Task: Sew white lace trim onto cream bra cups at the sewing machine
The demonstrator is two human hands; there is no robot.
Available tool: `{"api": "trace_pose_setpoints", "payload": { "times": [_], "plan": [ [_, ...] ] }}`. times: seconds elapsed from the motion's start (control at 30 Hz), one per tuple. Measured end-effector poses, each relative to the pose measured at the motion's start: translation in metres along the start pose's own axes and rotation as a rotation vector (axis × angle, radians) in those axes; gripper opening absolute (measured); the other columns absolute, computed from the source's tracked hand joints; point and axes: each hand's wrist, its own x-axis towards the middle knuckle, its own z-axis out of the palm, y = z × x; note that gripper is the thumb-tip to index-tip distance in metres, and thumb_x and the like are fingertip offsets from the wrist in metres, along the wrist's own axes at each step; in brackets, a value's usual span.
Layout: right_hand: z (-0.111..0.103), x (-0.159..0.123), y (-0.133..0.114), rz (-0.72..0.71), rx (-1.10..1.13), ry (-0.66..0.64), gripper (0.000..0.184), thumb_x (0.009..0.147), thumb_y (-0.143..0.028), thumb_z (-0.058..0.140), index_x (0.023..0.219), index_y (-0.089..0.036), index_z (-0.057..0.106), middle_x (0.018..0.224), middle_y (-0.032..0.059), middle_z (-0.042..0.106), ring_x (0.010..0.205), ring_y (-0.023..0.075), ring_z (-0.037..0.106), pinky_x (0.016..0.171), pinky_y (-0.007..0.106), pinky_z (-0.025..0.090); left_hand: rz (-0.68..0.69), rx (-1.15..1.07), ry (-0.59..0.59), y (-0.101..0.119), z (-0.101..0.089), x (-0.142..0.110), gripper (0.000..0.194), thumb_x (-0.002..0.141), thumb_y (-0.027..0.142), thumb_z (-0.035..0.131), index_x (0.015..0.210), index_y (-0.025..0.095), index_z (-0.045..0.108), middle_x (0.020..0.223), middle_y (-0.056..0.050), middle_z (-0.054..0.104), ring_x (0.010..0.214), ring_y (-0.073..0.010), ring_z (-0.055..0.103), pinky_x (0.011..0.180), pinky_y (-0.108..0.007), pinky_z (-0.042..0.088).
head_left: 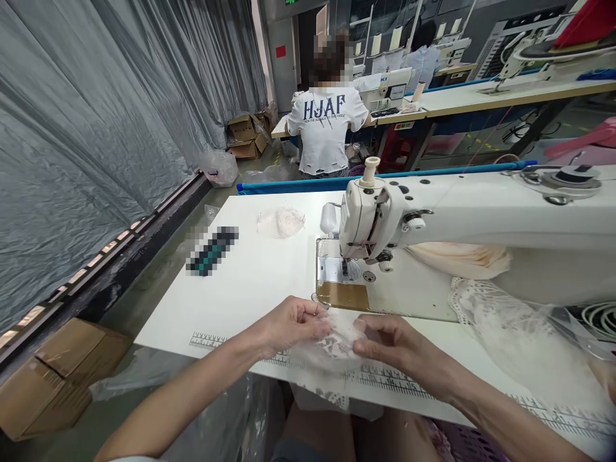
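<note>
Between my two hands is a piece of white lace fabric (pixel 337 343), held just in front of the sewing machine's bed. My left hand (pixel 301 324) pinches its left side with thumb and fingers. On the right side, my right hand (pixel 385 340) grips the lace between thumb and fingertips. Part of the lace hangs over the table's front edge towards my lap. Just beyond my hands stands the white sewing machine (pixel 462 205), its needle and presser foot (pixel 345 266) over the metal plate, with no fabric under them.
A small lace piece (pixel 282 222) lies on the white table (pixel 240 282), left of the machine. More white lace (pixel 510 340) is heaped at the right. Cardboard boxes (pixel 58 378) stand on the floor at left. Ahead, a person in a white shirt (pixel 326 128) sits at another table.
</note>
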Motion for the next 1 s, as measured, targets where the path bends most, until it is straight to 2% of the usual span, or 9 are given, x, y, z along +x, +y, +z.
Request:
{"api": "trace_pose_setpoints", "payload": {
  "times": [0.17, 0.23, 0.3, 0.4, 0.5, 0.67, 0.77, 0.9, 1.0],
  "plan": [
    [0.004, -0.013, 0.002, 0.038, -0.088, -0.029, 0.03, 0.073, -0.043, 0.069, 0.07, -0.016, 0.058, 0.066, -0.0022, 0.047, 0.064, 0.0123, 0.041, 0.057, 0.024, 0.029, -0.099, 0.014, -0.067, 0.003, 0.006, -0.014, 0.044, 0.063, 0.03, 0.078, 0.103, 0.014, 0.067, 0.083, -0.006, 0.067, 0.072, -0.0124, 0.059, 0.068, -0.024, 0.045],
    [0.005, -0.016, 0.001, 0.033, -0.145, -0.034, 0.03, 0.073, -0.043, 0.069, 0.067, -0.016, 0.057, 0.063, -0.0028, 0.045, 0.063, 0.0123, 0.04, 0.057, 0.025, 0.029, -0.119, 0.049, -0.102, 0.002, 0.012, -0.014, 0.046, 0.06, 0.029, 0.08, 0.101, 0.014, 0.068, 0.085, -0.006, 0.067, 0.073, -0.0131, 0.059, 0.068, -0.024, 0.045],
    [0.005, -0.019, 0.001, 0.044, -0.188, -0.03, 0.031, 0.073, -0.043, 0.069, 0.064, -0.016, 0.056, 0.061, -0.0036, 0.043, 0.061, 0.0115, 0.037, 0.056, 0.024, 0.027, -0.129, 0.074, -0.079, -0.001, 0.018, -0.011, 0.045, 0.057, 0.031, 0.082, 0.096, 0.013, 0.069, 0.082, -0.005, 0.067, 0.072, -0.0136, 0.058, 0.066, -0.024, 0.045],
    [0.005, -0.025, 0.001, 0.081, -0.211, -0.001, 0.032, 0.07, -0.043, 0.071, 0.063, -0.016, 0.054, 0.06, -0.0044, 0.041, 0.059, 0.0105, 0.035, 0.053, 0.024, 0.025, -0.128, 0.055, 0.026, -0.008, 0.027, -0.007, 0.039, 0.06, 0.039, 0.079, 0.085, 0.009, 0.07, 0.071, -0.004, 0.065, 0.063, -0.011, 0.055, 0.059, -0.021, 0.041],
    [0.003, -0.031, 0.001, 0.107, -0.149, -0.025, 0.03, 0.067, -0.041, 0.073, 0.066, -0.015, 0.058, 0.062, -0.0037, 0.046, 0.061, 0.011, 0.039, 0.055, 0.023, 0.028, -0.118, 0.026, 0.082, -0.013, 0.032, -0.007, 0.037, 0.062, 0.041, 0.077, 0.079, 0.008, 0.071, 0.066, -0.003, 0.065, 0.058, -0.0084, 0.053, 0.055, -0.018, 0.038],
    [0.0, -0.04, 0.004, 0.158, 0.03, -0.092, 0.029, 0.068, -0.042, 0.073, 0.072, -0.014, 0.064, 0.064, -0.0022, 0.053, 0.062, 0.0104, 0.043, 0.056, 0.023, 0.031, -0.16, -0.074, 0.052, -0.019, 0.032, -0.015, 0.035, 0.059, 0.034, 0.081, 0.081, 0.009, 0.071, 0.068, -0.005, 0.069, 0.06, -0.0089, 0.058, 0.059, -0.018, 0.041],
    [0.0, -0.042, 0.008, 0.187, 0.129, -0.122, 0.031, 0.068, -0.042, 0.074, 0.073, -0.013, 0.064, 0.066, -0.0017, 0.054, 0.062, 0.0099, 0.044, 0.057, 0.022, 0.032, -0.204, -0.124, 0.053, -0.024, 0.033, -0.018, 0.04, 0.054, 0.03, 0.084, 0.086, 0.009, 0.072, 0.072, -0.007, 0.071, 0.064, -0.0107, 0.06, 0.065, -0.02, 0.044],
    [0.002, -0.045, 0.011, 0.197, 0.16, -0.137, 0.029, 0.069, -0.041, 0.073, 0.071, -0.013, 0.064, 0.067, -0.0009, 0.054, 0.064, 0.0107, 0.045, 0.059, 0.023, 0.034, -0.253, -0.144, 0.04, -0.03, 0.036, -0.018, 0.044, 0.048, 0.028, 0.086, 0.086, 0.009, 0.072, 0.076, -0.008, 0.071, 0.067, -0.0129, 0.061, 0.07, -0.023, 0.046],
    [0.002, -0.048, 0.013, 0.201, 0.133, -0.11, 0.027, 0.07, -0.04, 0.072, 0.069, -0.015, 0.063, 0.063, -0.0028, 0.051, 0.061, 0.0102, 0.043, 0.058, 0.023, 0.033, -0.252, -0.142, 0.003, -0.034, 0.038, -0.017, 0.043, 0.05, 0.028, 0.086, 0.087, 0.009, 0.072, 0.077, -0.007, 0.071, 0.069, -0.013, 0.061, 0.071, -0.023, 0.045]
  ]
}}
